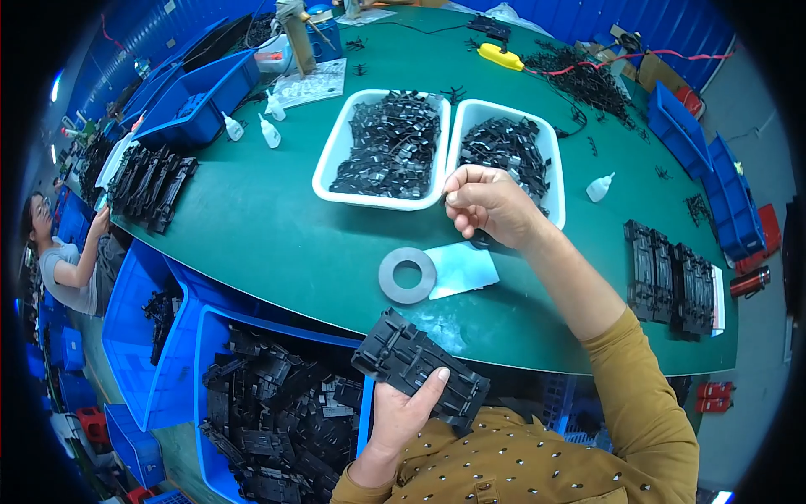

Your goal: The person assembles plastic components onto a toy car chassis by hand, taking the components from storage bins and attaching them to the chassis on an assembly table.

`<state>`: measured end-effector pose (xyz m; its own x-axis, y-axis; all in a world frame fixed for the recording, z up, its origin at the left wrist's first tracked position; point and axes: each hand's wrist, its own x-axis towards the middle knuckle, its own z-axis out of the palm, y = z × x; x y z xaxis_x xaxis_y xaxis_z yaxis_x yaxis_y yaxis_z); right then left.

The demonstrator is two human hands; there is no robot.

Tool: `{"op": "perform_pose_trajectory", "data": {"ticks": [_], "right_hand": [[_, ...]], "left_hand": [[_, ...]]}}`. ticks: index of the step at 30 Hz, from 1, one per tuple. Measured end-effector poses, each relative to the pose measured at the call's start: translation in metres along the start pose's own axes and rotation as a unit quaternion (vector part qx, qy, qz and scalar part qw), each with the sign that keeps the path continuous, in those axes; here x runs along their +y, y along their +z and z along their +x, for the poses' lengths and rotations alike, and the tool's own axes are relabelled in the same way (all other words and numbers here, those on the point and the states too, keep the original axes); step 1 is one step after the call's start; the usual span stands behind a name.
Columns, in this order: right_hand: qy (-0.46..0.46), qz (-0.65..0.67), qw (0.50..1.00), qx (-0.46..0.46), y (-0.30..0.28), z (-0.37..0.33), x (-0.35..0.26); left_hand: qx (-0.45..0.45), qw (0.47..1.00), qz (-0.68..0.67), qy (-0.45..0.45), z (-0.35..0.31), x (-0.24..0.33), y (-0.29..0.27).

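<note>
My left hand [406,415] grips a black moulded plastic part [424,370], a long ribbed frame, just in front of my body at the table's near edge. The thumb lies across its upper face. My right hand [491,204] hovers at the near rim of the right white tray [556,168], thumb and fingers pinched together; whatever is between them is too small to make out. Small black plastic pieces [504,143] fill that tray. Left of it stands a second white tray [323,172], heaped with similar black pieces [390,143].
A grey ring-shaped roll [407,275] lies by a pale blue sheet [464,269]. Black frames stand in rows at right [672,277] and left [151,186]. A blue bin [204,395] of black parts sits below the table. White bottles [599,187] dot the table. A co-worker [74,269] is at left.
</note>
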<state>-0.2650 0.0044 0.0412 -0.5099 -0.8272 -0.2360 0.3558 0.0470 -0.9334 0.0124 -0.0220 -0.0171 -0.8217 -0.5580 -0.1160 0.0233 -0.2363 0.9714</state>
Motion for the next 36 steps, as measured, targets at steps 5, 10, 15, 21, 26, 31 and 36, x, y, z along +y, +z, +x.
{"op": "perform_pose_trajectory", "data": {"ticks": [5, 10, 15, 21, 26, 31, 36], "right_hand": [[0.023, 0.022, 0.999, -0.012, -0.014, -0.027, 0.011], [0.008, 0.037, 0.999, 0.000, -0.022, -0.045, 0.019], [-0.028, -0.026, 0.999, 0.034, -0.021, -0.052, 0.025], [-0.067, -0.181, 0.980, 0.042, -0.020, -0.053, 0.034], [-0.104, -0.414, 0.902, 0.066, -0.009, -0.046, 0.039], [-0.127, -0.493, 0.860, 0.034, -0.002, -0.037, 0.044], [-0.132, -0.551, 0.824, 0.023, 0.003, -0.032, 0.048]], "left_hand": [[-0.008, 1.000, 0.012, 0.003, -0.002, -0.001, 0.009], [-0.013, 1.000, 0.018, -0.016, -0.003, 0.000, 0.015], [-0.020, 0.999, 0.003, -0.027, -0.003, -0.003, 0.014], [-0.007, 1.000, -0.004, -0.023, -0.004, -0.006, 0.009], [-0.012, 0.999, -0.023, -0.031, -0.003, -0.007, 0.006], [-0.016, 0.999, -0.028, -0.032, -0.003, -0.010, 0.001], [-0.023, 0.999, -0.017, -0.030, -0.001, -0.008, -0.004]]}}
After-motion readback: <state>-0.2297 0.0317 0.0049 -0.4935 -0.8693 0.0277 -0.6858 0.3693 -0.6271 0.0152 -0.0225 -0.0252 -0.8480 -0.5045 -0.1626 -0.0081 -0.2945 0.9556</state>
